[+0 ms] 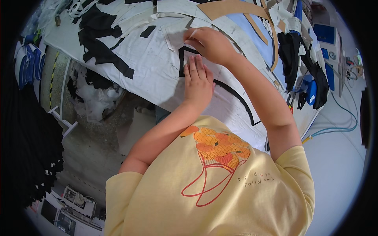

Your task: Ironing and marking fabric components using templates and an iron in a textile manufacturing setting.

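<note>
My left hand [199, 80] lies flat with its fingers stretched forward, pressing on a white piece edged with a black band [238, 96]. This band runs up beside the fingertips and curves away to the right, toward my body. Whether it is a border or darker cloth showing from underneath, I cannot tell. Just beyond the left fingertips, my right hand [210, 43] is bent over the work with its fingers pinched together. A thin white sliver [193, 34] shows at those fingers, too small to name. Under both hands spreads the white-covered table [153, 84].
Black cloth pieces [96, 43] lie at the table's far left. White curved pattern pieces [232, 33] and brown card strips [232, 8] cover the far right. Black cloth [290, 59] hangs at the right edge. A clear plastic bag [94, 98] sits below the table.
</note>
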The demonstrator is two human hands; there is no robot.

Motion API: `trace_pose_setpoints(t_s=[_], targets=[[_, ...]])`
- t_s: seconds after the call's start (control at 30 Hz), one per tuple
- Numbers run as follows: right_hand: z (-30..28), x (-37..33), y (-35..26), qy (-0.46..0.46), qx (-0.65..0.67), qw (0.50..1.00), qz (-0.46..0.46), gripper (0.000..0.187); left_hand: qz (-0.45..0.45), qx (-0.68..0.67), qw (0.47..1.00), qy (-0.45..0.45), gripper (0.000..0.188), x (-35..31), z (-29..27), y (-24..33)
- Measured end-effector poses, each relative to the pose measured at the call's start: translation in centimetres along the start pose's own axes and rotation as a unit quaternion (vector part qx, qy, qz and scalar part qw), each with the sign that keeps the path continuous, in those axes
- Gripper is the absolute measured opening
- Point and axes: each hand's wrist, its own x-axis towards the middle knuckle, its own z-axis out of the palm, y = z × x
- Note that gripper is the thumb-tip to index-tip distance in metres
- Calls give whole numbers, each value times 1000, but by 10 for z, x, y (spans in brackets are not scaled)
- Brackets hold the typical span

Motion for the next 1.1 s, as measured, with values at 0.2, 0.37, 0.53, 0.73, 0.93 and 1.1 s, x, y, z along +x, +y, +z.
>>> trace_pose_setpoints(t_s=[0.2,0.37,0.53,0.73,0.93,1.1], targets=[[10,-31,-10,-14,28,999,8,13,-3,-25,1000,-13,67,0,4,1],[21,-43,-11,-17,-1,999,-43,19,-3,2,1000,28,62,-3,15,2],[25,-53,-29,-49,-61,993,-93,22,-21,-160,983,-89,65,-6,25,-2],[38,-71,-38,-28,-115,983,-143,22,-57,101,980,-163,67,6,12,19],[29,-78,-44,-34,21,991,-127,21,-55,503,818,-274,68,15,-1,26],[10,-71,-26,123,127,980,91,16,-10,-44,999,12,67,-1,10,-2]])
